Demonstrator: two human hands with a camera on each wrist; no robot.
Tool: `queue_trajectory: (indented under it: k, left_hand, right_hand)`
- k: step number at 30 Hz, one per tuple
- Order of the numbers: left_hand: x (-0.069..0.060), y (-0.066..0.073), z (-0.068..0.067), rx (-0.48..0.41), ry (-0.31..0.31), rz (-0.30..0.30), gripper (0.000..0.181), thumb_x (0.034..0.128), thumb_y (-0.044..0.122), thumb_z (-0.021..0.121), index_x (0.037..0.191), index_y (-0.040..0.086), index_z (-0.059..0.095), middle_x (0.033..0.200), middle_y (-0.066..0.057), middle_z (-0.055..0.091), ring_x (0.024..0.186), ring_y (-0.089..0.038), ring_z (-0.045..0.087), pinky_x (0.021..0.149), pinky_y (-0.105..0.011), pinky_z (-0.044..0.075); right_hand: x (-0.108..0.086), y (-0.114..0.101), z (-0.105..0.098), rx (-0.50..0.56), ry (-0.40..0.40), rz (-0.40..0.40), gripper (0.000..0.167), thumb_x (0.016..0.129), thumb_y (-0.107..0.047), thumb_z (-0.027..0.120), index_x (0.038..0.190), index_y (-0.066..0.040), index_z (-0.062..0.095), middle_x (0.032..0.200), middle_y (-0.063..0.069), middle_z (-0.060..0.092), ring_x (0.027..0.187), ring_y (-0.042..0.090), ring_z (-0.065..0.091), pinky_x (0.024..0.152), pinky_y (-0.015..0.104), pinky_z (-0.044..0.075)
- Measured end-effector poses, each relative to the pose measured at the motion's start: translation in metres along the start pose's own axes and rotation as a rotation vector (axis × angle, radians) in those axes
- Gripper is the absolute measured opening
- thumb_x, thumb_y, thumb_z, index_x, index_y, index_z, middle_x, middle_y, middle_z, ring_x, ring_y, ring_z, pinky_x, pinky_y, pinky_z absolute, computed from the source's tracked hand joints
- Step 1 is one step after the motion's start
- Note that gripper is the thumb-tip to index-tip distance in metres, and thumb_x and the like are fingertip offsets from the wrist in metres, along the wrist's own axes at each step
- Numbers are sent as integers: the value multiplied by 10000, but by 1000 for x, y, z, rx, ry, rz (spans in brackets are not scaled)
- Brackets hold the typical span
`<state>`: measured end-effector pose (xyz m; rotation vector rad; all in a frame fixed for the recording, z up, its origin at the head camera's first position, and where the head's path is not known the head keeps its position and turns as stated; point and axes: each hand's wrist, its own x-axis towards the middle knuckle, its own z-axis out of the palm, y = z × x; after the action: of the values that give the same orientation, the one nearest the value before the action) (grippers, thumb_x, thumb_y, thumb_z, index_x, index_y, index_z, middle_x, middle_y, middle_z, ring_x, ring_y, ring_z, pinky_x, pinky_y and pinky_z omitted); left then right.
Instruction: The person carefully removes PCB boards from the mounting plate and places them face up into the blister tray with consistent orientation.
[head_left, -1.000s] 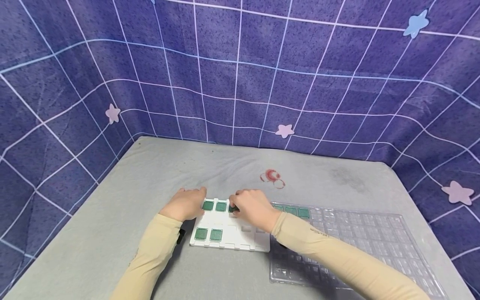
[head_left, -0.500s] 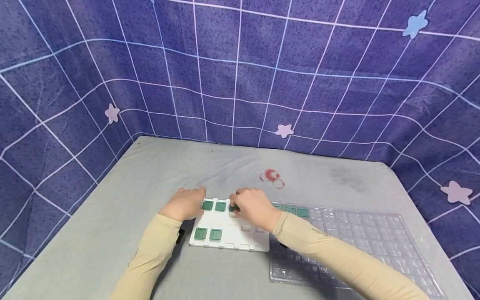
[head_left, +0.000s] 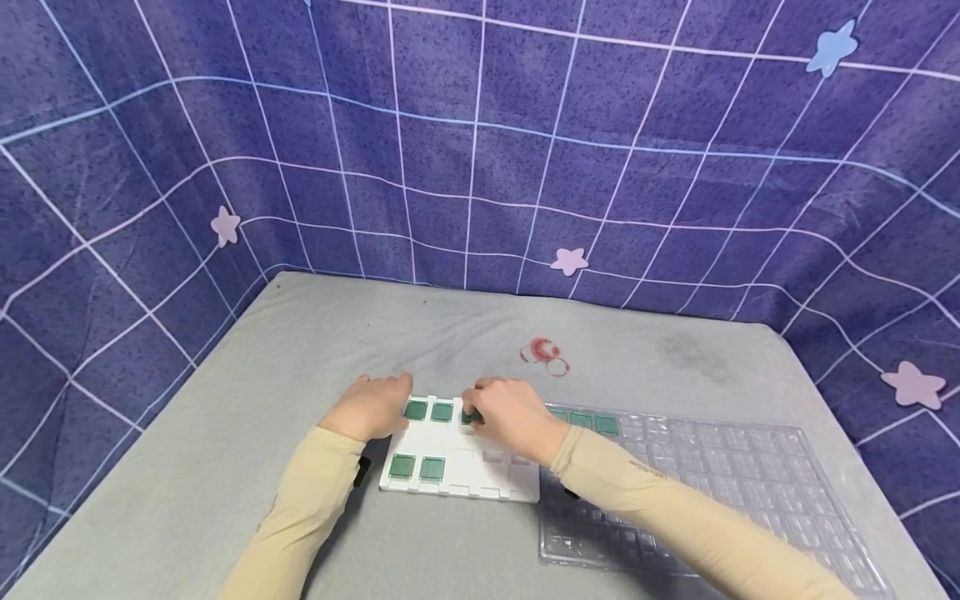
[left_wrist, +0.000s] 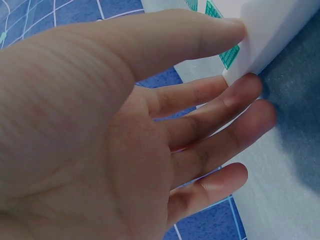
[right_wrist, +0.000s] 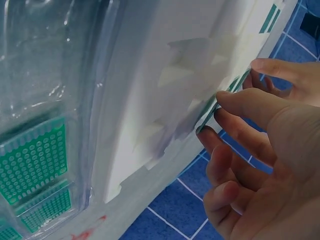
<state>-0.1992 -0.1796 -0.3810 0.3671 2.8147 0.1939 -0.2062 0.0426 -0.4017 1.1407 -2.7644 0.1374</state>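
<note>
A white slotted tray [head_left: 431,435] lies on the table with green perforated circuit boards in it, two at the near left [head_left: 432,468] and two at the far left [head_left: 442,412]. My left hand [head_left: 369,408] holds the tray's left end; in the left wrist view the thumb [left_wrist: 220,35] rests against the tray's side, fingers at its edge. At the tray's far row, my right hand [head_left: 513,418] pinches another circuit board [right_wrist: 206,117] between thumb and fingers. That board is tilted over its slot, and the hand partly hides it in the head view.
A clear plastic tray [head_left: 720,483] with many compartments lies to the right, close by the white one. Several green boards [head_left: 606,425] sit in its far left compartments. Red marks [head_left: 546,354] stain the grey cloth behind. A purple gridded curtain [head_left: 480,150] encloses the table.
My right hand has shifted slightly right with the circuit board, staying over the same part of the white tray. The left hand has kept its place.
</note>
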Motion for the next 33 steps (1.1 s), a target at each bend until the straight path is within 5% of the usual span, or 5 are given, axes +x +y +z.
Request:
queue_trajectory:
  k: [21,33]
  left_hand:
    - [0,2,-2,26,16,16,496,881,136,735,1300,-43,539,1218,-208,699,1158,-386,661,1087,-544,404]
    - [0,2,-2,24,13,9,586,885,144,735,1376,-69,498,1268,-231,682,1211,-398,641,1106,-548,393]
  right_hand:
    - [-19,3,-9,-11,20,14,152,807,-195,844,924,-203,749,887,-75,729,782,131,711,598,301,571]
    - [-36,11,-11,0,28,32,157,798,-198,852,908,-203,740,877,-82,715,715,108,679,589,280,547]
